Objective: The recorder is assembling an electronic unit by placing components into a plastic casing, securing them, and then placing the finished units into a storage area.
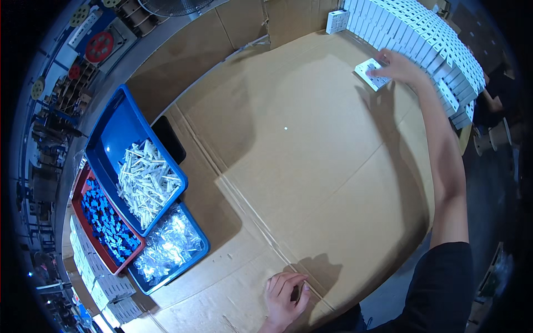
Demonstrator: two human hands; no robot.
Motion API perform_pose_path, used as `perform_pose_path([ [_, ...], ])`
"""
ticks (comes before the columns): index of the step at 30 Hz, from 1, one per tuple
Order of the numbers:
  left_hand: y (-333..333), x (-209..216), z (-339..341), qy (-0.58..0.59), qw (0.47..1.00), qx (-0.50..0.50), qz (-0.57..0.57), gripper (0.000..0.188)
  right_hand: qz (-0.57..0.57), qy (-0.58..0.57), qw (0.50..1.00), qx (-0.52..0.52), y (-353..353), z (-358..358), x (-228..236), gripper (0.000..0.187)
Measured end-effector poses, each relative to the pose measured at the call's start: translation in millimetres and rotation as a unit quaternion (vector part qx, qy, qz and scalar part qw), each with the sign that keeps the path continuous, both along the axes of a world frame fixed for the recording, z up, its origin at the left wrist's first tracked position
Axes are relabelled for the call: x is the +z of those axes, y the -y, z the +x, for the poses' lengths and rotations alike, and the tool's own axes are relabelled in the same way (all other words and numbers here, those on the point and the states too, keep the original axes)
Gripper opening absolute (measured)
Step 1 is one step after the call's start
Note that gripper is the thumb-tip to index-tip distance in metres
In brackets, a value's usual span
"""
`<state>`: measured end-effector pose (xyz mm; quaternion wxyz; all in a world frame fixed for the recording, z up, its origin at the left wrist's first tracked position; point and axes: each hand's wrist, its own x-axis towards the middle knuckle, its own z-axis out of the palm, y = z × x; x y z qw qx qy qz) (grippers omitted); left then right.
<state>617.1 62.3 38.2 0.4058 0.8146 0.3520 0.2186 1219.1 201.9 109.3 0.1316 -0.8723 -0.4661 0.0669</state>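
Note:
At the far right of the cardboard surface, my right hand [395, 67] grips a flat white rectangular box-like piece [371, 75], thumb and fingers on its top and edge. Beside that hand stands a large block of stacked matching white pieces [411, 36], in tight rows. One more white piece [337, 21] stands upright at the left end of the stack. Close to the near edge, my left hand [286, 298] hovers over or rests on the cardboard, its fingers loosely curled. Nothing shows between its thumb and fingers, which are a little apart.
On the left, a blue tray [105, 139] of white stick-like parts overlaps a red tray [79, 191] of small blue parts and another blue tray [202, 238] of clear plastic pieces. White pieces [89, 266] are stacked at lower left. A tiny white speck [286, 128] lies mid-table.

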Motion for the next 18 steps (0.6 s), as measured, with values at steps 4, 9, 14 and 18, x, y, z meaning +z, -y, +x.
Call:
perform_pose_path([
  [4,0,-1,-2,-0.006,1.000,0.001,0.004,0.023,0.058,0.052,0.995,0.067,28,-22,-36,0.076],
  [9,2,-3,0,0.000,1.000,-0.004,0.007,0.024,0.242,-0.096,0.965,-0.026,15,22,-38,0.065],
  [14,2,-4,-3,-0.006,1.000,0.003,0.012,0.026,0.096,-0.095,0.987,-0.085,-18,8,2,0.073],
  [18,2,-2,-2,-0.009,1.000,0.005,0.011,0.026,0.065,-0.067,0.994,-0.065,-37,19,1,0.058],
])
